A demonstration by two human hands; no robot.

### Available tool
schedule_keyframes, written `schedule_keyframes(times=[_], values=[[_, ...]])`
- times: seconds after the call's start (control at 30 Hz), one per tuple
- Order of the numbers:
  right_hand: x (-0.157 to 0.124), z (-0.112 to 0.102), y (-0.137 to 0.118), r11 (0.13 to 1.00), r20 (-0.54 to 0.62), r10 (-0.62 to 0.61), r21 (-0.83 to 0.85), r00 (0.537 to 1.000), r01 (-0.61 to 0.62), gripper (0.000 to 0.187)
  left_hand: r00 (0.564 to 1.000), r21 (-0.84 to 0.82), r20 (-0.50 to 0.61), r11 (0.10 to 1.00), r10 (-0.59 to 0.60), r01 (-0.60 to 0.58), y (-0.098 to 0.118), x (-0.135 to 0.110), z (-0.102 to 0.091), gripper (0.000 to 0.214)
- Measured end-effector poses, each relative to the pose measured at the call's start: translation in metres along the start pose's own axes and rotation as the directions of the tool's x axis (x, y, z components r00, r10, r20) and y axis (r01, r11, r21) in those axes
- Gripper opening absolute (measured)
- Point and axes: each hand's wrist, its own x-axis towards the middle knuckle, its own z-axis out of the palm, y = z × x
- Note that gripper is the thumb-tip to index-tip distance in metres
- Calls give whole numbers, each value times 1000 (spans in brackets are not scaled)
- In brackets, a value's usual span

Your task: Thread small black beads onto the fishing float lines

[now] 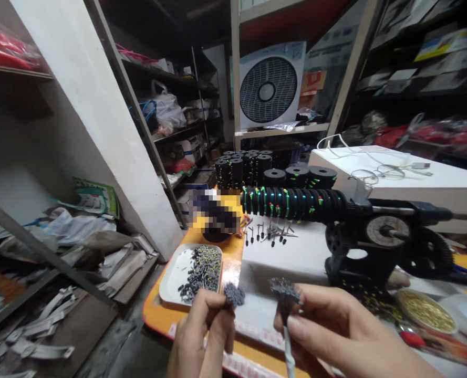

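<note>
Here, the left hand (pixel 201 333) pinches a dark bundle (pixel 234 295), grip closed; the right hand (pixel 335 325) holds a second bundle (pixel 284 290) between thumb and fingers; both stand above the counter (pixel 230 265), the former near the white tray (pixel 173 278); light, even finger pressure should keep the ends level.

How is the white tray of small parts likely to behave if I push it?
The white tray would probably slide rather than tip, as it looks shallow and sits flat. Its small parts may shift or spill if jolted, lying loose and heaped. A leftward push could send it off the orange table, whose edge is close.
</note>
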Motion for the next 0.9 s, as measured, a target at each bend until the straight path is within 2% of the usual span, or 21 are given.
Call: schedule_keyframes(times=[0.07,0.1,0.13,0.2,0.3,0.4,0.5,0.57,0.63,0.73,0.8,0.83,0.87,0.9], values=[[1,-8,-1,999,2,-2,-37,1000,2,48,990,298,55,944,132,-142,-6,21,-13,34],[1,-13,-2,999,7,-1,-49,1000,1,45,978,461,110,863,178,-209,-9,34,-20,28],[2,-17,-5,998,11,-7,-63,1000,8,42,970,520,134,819,203,-243,-12,48,-25,22],[2,-25,-11,994,7,-58,-93,998,58,34,954,592,202,749,222,-299,-17,75,-29,17],[4,-30,-21,980,15,-148,-129,989,148,31,925,670,305,639,228,-378,-19,107,-19,18],[5,-30,-27,977,34,-169,-127,985,172,31,895,703,389,558,219,-442,-18,123,0,20],[7,-31,-24,976,45,-154,-150,987,159,32,873,696,439,534,212,-479,-22,131,12,20],[8,-33,-19,976,45,-133,-170,990,139,32,865,673,452,553,217,-491,-24,132,13,14],[9,-34,-13,977,38,-109,-178,993,115,33,866,637,440,596,239,-489,-22,125,10,22],[13,-30,-8,978,13,-62,-197,998,64,35,868,541,411,692,277,-478,-9,100,5,33],[16,-23,-7,956,8,-99,-278,995,97,30,845,388,471,802,251,-454,4,78,6,39],[17,-20,-7,922,18,-173,-349,985,169,24,828,177,529,929,188,-324,10,67,9,52],[18,-16,-7,864,42,-267,-431,963,259,17,803,-3,580,986,138,-168,15,57,12,70],[19,-13,-7,783,78,-367,-512,927,354,13,786,-135,611,991,94,-13,19,48,18,81]])
